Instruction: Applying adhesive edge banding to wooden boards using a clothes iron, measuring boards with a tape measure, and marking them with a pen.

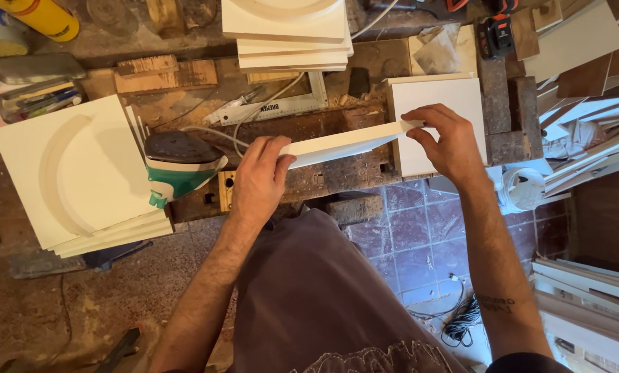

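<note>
Edgewise, flat white panel (344, 144), both hands.

Two hands hold a white panel edge-on over the table.

The left hand (262, 176) and right hand (446, 141) grip the white panel (344, 144) by its ends; a green-and-white iron (179, 166) rests beside stacked white panels (74, 173).

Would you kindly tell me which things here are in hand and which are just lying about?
In hand:
- white panel, held edge-on by both hands
- left hand
- right hand

Lying about:
- clothes iron
- panel stack, left
- panel stack, top
- square panel under the right hand
- yellow can
- cable coil
</note>
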